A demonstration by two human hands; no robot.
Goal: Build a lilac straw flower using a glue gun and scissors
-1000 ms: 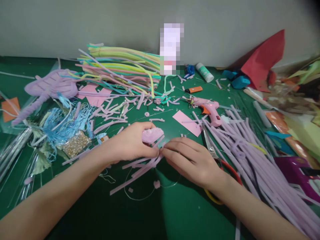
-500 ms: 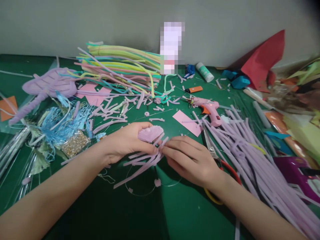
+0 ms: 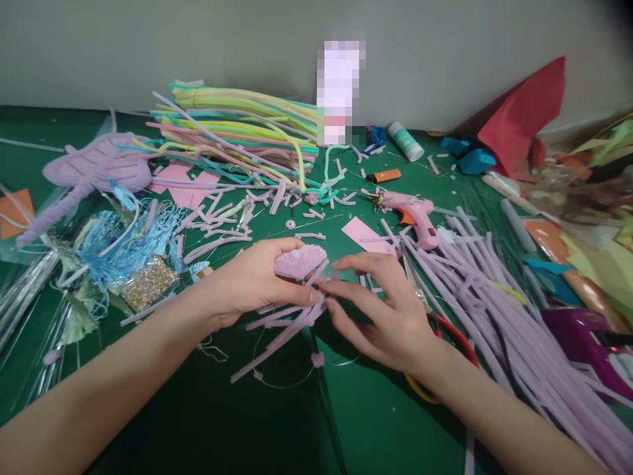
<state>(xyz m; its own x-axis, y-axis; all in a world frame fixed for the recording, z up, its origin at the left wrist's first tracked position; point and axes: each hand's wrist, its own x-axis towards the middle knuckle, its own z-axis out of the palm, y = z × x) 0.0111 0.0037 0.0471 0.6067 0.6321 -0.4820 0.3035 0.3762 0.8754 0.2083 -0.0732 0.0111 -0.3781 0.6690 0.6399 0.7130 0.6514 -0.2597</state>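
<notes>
My left hand (image 3: 257,280) is closed around a lilac fuzzy piece (image 3: 299,262) shaped like a small shell, which looks made of pipe cleaners. Several lilac pipe-cleaner strips (image 3: 284,343) hang below the thumb, fanning down to the left. A thin clear thread (image 3: 284,386) with small lilac bits on it loops underneath. Just right of the held piece is my right hand (image 3: 383,307), its fingers spread apart and the fingertips close to the strip ends. Whether those fingertips touch the strips is hard to tell.
Scissors (image 3: 452,336) lie partly under my right forearm, beside a bundle of lilac pipe cleaners (image 3: 509,316). Behind are a pink glue gun (image 3: 415,214), an orange lighter (image 3: 386,176) and coloured pipe cleaners (image 3: 237,125). Blue tassels (image 3: 119,241) and a bag of gold beads (image 3: 148,284) lie left.
My right hand's fingers have spread and drawn back slightly from the strips they were pinching. The left hand with the lilac piece and the hanging thread shifted slightly right.
</notes>
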